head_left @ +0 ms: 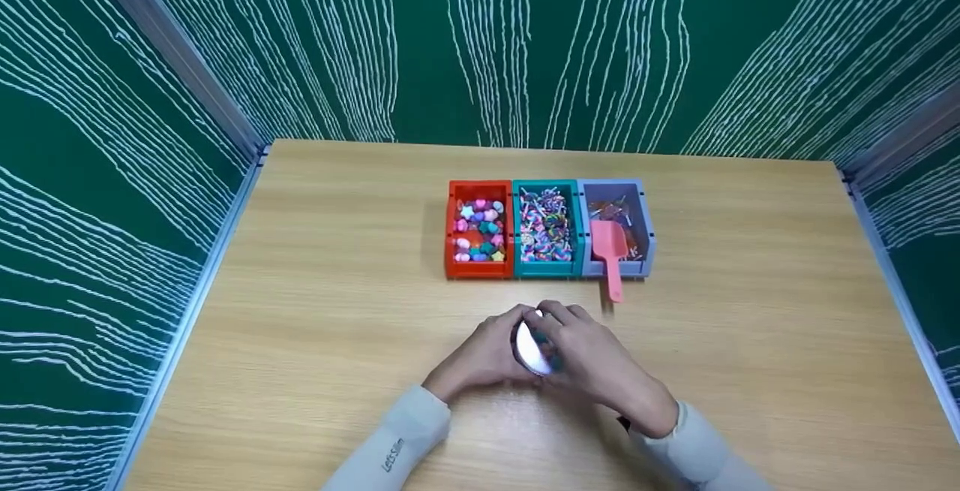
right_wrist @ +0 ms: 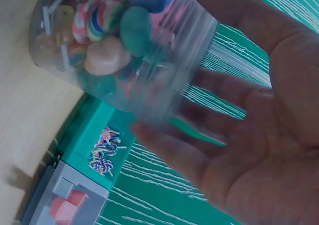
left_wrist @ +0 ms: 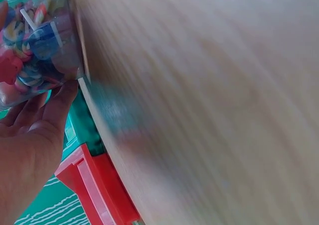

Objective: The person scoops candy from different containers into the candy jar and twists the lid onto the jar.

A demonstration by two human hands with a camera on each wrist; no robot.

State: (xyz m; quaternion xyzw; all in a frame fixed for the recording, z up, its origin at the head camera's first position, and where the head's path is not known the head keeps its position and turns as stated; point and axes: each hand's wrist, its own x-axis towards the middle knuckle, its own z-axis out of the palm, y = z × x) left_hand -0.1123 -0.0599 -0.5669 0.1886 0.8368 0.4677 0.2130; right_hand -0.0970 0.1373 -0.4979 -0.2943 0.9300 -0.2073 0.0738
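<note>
Over the front middle of the table, both hands are at a small clear jar (head_left: 531,348) filled with colourful beads and tiny lollipops. My left hand (head_left: 489,352) grips the jar's body from the left, its fingers behind the clear wall in the left wrist view. From the other side my right hand (head_left: 604,363) holds the jar's clear lid (right_wrist: 172,80), fingers and thumb spread around its edge. Light glares off the top of the jar in the head view. Through the wall in the right wrist view show a green bead (right_wrist: 135,32) and a striped lollipop (right_wrist: 97,21).
Behind the hands stand three joined bins: a red one (head_left: 480,269) with beads, a green one (head_left: 546,269) with tiny lollipops, and a grey-lilac one (head_left: 637,269) with amber-coloured pieces. A pink scoop (head_left: 610,243) leans over the last bin's front edge. Green walls (head_left: 420,40) enclose the table.
</note>
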